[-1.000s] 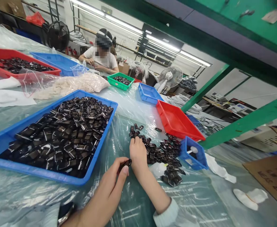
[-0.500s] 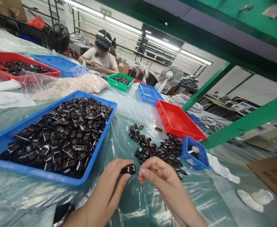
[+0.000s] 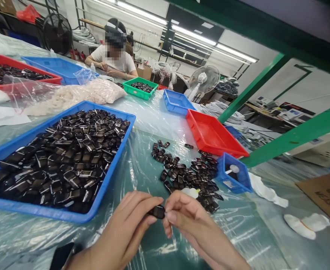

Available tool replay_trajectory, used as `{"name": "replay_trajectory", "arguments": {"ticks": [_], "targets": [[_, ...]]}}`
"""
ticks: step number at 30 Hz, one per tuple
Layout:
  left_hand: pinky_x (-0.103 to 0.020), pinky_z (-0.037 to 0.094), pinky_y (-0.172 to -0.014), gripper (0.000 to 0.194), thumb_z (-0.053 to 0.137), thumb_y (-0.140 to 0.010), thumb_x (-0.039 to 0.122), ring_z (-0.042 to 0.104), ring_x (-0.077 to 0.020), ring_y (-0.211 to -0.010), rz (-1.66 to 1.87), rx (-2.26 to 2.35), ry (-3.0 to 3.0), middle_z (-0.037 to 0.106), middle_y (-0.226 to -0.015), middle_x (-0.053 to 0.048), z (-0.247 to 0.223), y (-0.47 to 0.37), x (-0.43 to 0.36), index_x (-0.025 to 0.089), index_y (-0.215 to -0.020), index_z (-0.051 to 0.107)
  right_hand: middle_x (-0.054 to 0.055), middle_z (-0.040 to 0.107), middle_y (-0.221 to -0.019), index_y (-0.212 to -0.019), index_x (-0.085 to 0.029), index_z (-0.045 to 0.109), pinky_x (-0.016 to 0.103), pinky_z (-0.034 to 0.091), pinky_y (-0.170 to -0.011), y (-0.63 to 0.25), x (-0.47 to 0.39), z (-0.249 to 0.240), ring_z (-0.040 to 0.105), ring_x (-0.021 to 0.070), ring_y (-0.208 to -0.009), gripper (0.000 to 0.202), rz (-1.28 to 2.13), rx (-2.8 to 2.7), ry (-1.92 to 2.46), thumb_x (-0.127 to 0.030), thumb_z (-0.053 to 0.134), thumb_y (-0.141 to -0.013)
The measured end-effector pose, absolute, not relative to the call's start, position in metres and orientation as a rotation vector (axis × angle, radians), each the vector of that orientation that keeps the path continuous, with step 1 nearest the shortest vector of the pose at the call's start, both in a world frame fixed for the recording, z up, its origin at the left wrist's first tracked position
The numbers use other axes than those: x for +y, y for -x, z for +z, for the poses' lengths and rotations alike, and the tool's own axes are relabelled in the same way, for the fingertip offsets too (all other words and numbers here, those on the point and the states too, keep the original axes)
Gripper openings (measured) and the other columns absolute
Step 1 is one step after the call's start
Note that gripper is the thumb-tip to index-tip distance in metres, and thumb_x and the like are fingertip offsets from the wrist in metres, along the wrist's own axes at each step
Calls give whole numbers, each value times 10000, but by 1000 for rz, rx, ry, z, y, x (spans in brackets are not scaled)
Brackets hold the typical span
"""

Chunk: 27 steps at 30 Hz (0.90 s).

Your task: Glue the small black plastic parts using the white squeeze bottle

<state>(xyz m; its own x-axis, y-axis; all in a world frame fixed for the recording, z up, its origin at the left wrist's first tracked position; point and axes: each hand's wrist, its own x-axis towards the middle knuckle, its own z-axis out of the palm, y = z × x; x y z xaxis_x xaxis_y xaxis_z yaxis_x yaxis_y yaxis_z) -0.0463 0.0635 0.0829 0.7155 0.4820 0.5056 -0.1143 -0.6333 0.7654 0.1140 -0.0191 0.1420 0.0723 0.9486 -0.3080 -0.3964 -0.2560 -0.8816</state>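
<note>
My left hand [image 3: 131, 221] is closed around a small glossy black plastic piece [image 3: 157, 212] with a rounded end, held between thumb and fingers. My right hand [image 3: 189, 213] is pinched, its thumb and fingertips right at that rounded end. Whatever the pinch holds is hidden or too small to make out. Just behind the right knuckles shows a whitish rounded thing with a yellow tip [image 3: 191, 192]; I cannot tell whether it is held or lies there. Beyond the hands spreads a loose pile of similar black pieces [image 3: 182, 170] on the plastic-covered table.
At left stands a large blue tray [image 3: 114, 165] heaped with black pieces. A red tray [image 3: 217, 137], a small blue bin [image 3: 235, 176] with a white spoon-like thing, and a green tray [image 3: 139, 89] lie further off. A green post [image 3: 288, 135] rises at right; a person [image 3: 114, 56] sits opposite.
My right fingertips have come up against the end of the black piece. The whitish thing with the yellow tip now shows behind the right hand. The camera view has shifted slightly.
</note>
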Motion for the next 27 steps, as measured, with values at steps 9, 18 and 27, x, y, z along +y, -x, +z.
{"name": "replay_trajectory", "arguments": {"ticks": [9,18,27], "targets": [[-309,420,-749,270,313,-1039,226,551,-193,-862,946,218,-2297,612,-1008,-71,87,47,67,213,-1278,436,-48,637,-675,-770,-185,618,203,480,-610,-118,-22,141,615,76,-592,208,1519,-690,1125,-304,788,-746],[-321,423,-732,305,283,-1046,234,574,-192,-792,1108,290,-2394,633,-927,-63,97,49,57,239,-1311,435,-38,595,-726,-789,-206,582,239,452,-651,-112,-26,131,577,104,-646,313,1404,-804,1244,-419,794,-705],[-634,280,-1023,475,408,-981,301,281,-474,-1333,1127,1417,-2779,315,-1443,-247,139,73,111,65,-1393,398,62,592,-1081,-1152,-276,507,388,403,-968,-138,-48,127,561,210,-1043,386,-111,-883,1464,-319,692,-816]]}}
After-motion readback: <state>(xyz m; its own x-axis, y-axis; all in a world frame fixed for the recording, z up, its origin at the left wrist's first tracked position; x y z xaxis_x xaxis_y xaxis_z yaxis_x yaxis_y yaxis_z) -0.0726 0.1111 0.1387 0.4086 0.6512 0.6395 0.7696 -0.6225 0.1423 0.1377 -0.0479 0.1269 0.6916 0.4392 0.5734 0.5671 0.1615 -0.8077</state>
